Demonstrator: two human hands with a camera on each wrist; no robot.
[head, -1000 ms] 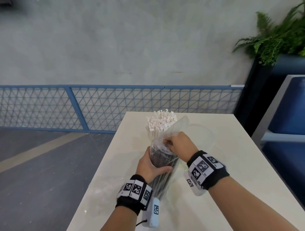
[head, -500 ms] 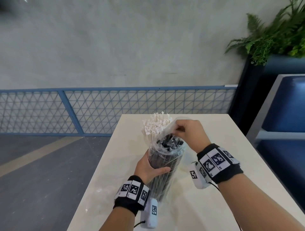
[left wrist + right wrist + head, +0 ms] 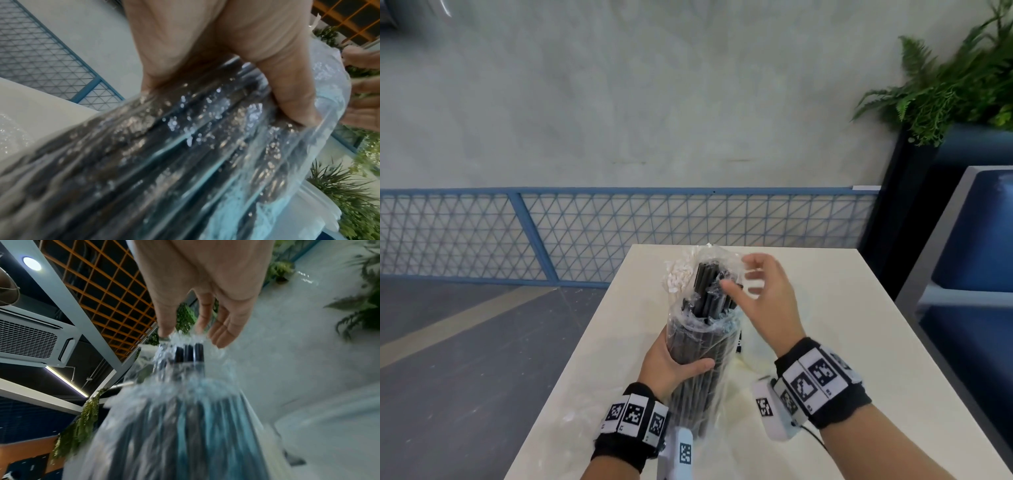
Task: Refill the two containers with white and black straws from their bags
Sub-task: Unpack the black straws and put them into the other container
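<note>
A clear plastic bag of black straws [image 3: 700, 356] stands tilted over the table, and my left hand [image 3: 681, 366] grips it round the middle. In the left wrist view the thumb of my left hand [image 3: 267, 73] presses on the bag [image 3: 185, 162]. The black straw tops [image 3: 707, 287] stick out of the crumpled bag mouth. My right hand [image 3: 756, 275] hovers at those tops with fingers spread and holds nothing. My right hand [image 3: 202, 321] just touches the plastic above the straws [image 3: 187, 353]. White straws [image 3: 678, 277] stand behind the bag, their container hidden.
The cream table [image 3: 859, 342] drops off at its left edge. Crumpled clear plastic [image 3: 571, 414] lies near my left wrist. A clear container [image 3: 316, 209] stands to the right of the bag. A blue mesh fence [image 3: 585, 226], a planter [image 3: 893, 192] and a blue seat [image 3: 976, 233] surround the table.
My right hand pinched the bag's mouth, pulled it open and has now let go, fingers spread. The black straw tops now stand out of the bag.
</note>
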